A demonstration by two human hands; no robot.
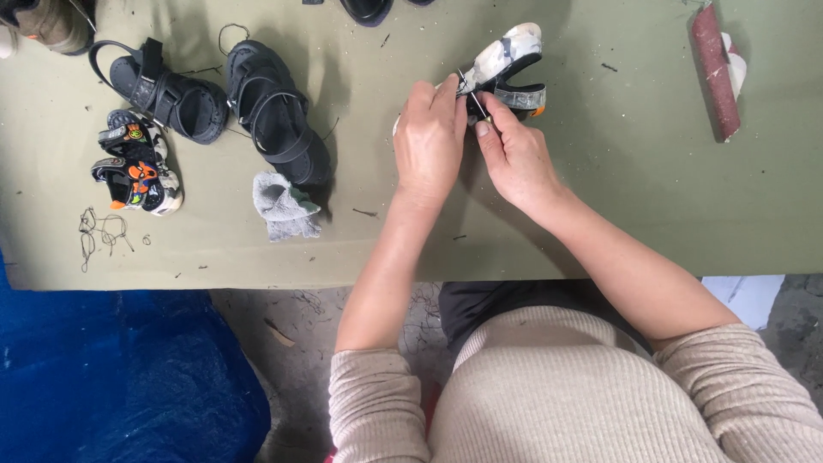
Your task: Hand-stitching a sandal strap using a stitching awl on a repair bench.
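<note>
The left hand is curling over the near end of a small grey-and-white child's sandal, its fingers closing on the shoe so that most of that end is hidden beneath the knuckles. The right hand is lying just beside it, thumb and forefinger pinching a thin metal tool whose tip is touching the sandal's strap; what kind of tool it is cannot be told. The sandal is resting at the far middle of the olive-green table, tilted with its toe pointing away and to the right. Just left of the hands, a crumpled grey cloth is lying beside a pair of black sandals, which are sitting side by side at an angle. Further left, a small colourful child's sandal with orange details is lying on its side, and loose bits of dark thread are trailing near the table's front edge. Well apart on the right, a dark red roll is lying on the table. Blue fabric is showing below the table on the left.
</note>
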